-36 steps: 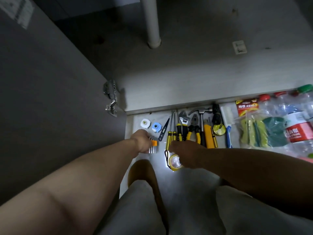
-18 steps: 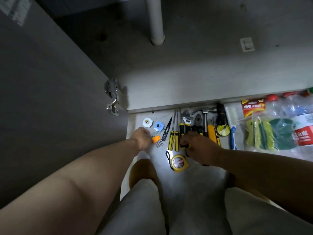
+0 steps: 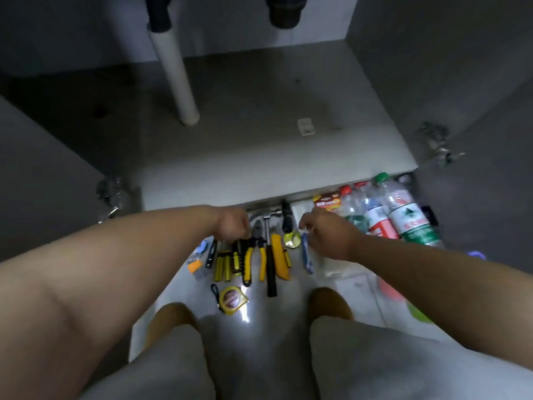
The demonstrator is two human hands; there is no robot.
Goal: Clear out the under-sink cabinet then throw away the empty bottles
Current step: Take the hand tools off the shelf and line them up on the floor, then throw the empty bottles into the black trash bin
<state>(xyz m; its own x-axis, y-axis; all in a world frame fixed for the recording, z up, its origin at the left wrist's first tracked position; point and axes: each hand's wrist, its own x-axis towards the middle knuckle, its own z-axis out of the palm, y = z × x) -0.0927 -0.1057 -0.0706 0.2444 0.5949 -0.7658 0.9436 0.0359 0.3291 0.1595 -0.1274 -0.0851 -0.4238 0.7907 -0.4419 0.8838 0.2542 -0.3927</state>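
From my head camera, I am crouched at the open under-sink cabinet (image 3: 259, 145), with my knees at the near edge of the picture. The cabinet's floor is bare apart from the white pipe (image 3: 176, 79) at its far left and a small pale tag further right.

On the tile in front of the cabinet is a row of tools. From left to right they are yellow-handled screwdrivers (image 3: 223, 262), pliers (image 3: 256, 255), a hammer (image 3: 271, 255), a yellow utility knife (image 3: 279, 259) and a blue-handled tool (image 3: 307, 255). A yellow tape measure (image 3: 232, 300) sits nearer to me than the row.

My left hand (image 3: 232, 223) is curled into a fist over the far ends of the screwdrivers. I can't tell whether it grips any of them.

My right hand (image 3: 326, 232) is at the far end of the blue-handled tool, with its fingers loosely bent and pointing down. The blur hides whether they pinch anything.

The plastic bottles (image 3: 403, 215) lie side by side on the floor just right of my right hand, against the cabinet's front edge. One has a green cap and the others have red caps. A packet of sponges (image 3: 327, 203) lies just left of them.
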